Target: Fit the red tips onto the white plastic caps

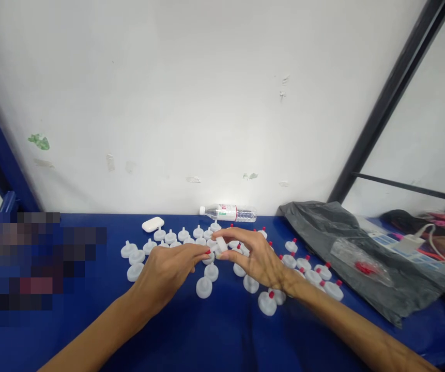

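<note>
Both my hands meet over a blue table [214, 336] strewn with small white disc-shaped plastic parts. My right hand [259, 258] pinches one white part [221, 245] between thumb and fingers. My left hand [168, 268] is closed, its fingertips holding a small red cap [208, 251] against that part. Several plain white parts [204, 287] lie to the left and in front. Several white parts with red caps fitted [267, 303] lie to the right, under and beyond my right wrist.
A plastic water bottle [228, 212] lies on its side by the white wall. A white earbud case [153, 224] sits at the back left. A grey plastic bag [346, 248] holds a clear pouch of red caps [364, 267]. A power strip with plugs [408, 244] is at the right.
</note>
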A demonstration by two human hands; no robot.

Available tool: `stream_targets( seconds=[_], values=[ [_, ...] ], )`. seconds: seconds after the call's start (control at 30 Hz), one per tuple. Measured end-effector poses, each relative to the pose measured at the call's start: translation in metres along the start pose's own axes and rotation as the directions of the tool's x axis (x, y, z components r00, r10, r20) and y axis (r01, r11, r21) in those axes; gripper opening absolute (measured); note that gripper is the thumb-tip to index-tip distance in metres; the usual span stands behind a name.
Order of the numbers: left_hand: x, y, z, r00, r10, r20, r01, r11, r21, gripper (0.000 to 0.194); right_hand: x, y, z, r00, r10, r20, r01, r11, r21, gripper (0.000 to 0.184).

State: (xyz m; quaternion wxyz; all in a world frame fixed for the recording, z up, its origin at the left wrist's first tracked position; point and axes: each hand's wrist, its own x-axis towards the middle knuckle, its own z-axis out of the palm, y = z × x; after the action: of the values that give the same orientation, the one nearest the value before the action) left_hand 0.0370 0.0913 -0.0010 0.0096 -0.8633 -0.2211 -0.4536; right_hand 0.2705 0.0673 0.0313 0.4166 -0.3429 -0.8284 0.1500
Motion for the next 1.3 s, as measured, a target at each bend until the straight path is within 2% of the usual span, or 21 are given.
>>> stream_targets(
  seconds=[0.13, 0.3, 0.43, 0.57, 0.7, 0.8, 0.9, 1.03, 1.3],
  values=[
    [-0.005, -0.001, -0.002, 0.993, 0.119, 0.025, -0.119, 0.993, 0.015, 0.022, 0.002, -0.005, -0.004, 0.992, 0.041, 0.119, -0.052, 0.994, 0.095, 0.03],
    [-0.005, 0.002, -0.005, 0.987, 0.148, 0.06, -0.148, 0.989, 0.009, 0.022, 0.001, -0.008, -0.003, 0.976, 0.083, 0.203, -0.107, 0.988, 0.108, 0.029],
    [-0.004, 0.005, -0.007, 0.984, 0.159, 0.077, -0.16, 0.987, 0.017, 0.023, 0.0, -0.009, -0.003, 0.972, 0.063, 0.226, -0.096, 0.986, 0.136, 0.031],
    [-0.002, 0.005, -0.008, 0.985, 0.159, 0.072, -0.162, 0.986, 0.032, 0.021, 0.0, -0.015, -0.007, 0.977, 0.059, 0.206, -0.074, 0.995, 0.063, 0.035],
    [0.004, -0.001, -0.009, 0.992, 0.086, 0.094, -0.096, 0.989, 0.116, 0.014, 0.001, -0.02, -0.011, 0.991, 0.028, 0.132, -0.018, 0.997, -0.077, 0.034],
    [0.009, -0.008, -0.012, 0.982, 0.001, 0.188, -0.042, 0.976, 0.213, 0.018, 0.002, -0.012, -0.013, 0.997, -0.028, 0.072, 0.04, 0.984, -0.172, 0.036],
    [0.01, -0.017, -0.017, 0.949, -0.082, 0.306, -0.015, 0.953, 0.304, 0.021, 0.001, 0.004, -0.013, 0.997, 0.006, 0.072, 0.016, 0.954, -0.299, 0.035],
    [0.008, -0.027, -0.025, 0.906, -0.201, 0.372, 0.045, 0.92, 0.388, 0.023, -0.002, 0.017, -0.012, 0.994, 0.071, 0.086, -0.024, 0.892, -0.452, 0.028],
    [0.01, -0.027, -0.036, 0.829, -0.33, 0.451, 0.13, 0.899, 0.419, 0.023, -0.001, 0.019, -0.013, 0.995, 0.071, 0.069, -0.026, 0.859, -0.511, 0.009]
  ],
)
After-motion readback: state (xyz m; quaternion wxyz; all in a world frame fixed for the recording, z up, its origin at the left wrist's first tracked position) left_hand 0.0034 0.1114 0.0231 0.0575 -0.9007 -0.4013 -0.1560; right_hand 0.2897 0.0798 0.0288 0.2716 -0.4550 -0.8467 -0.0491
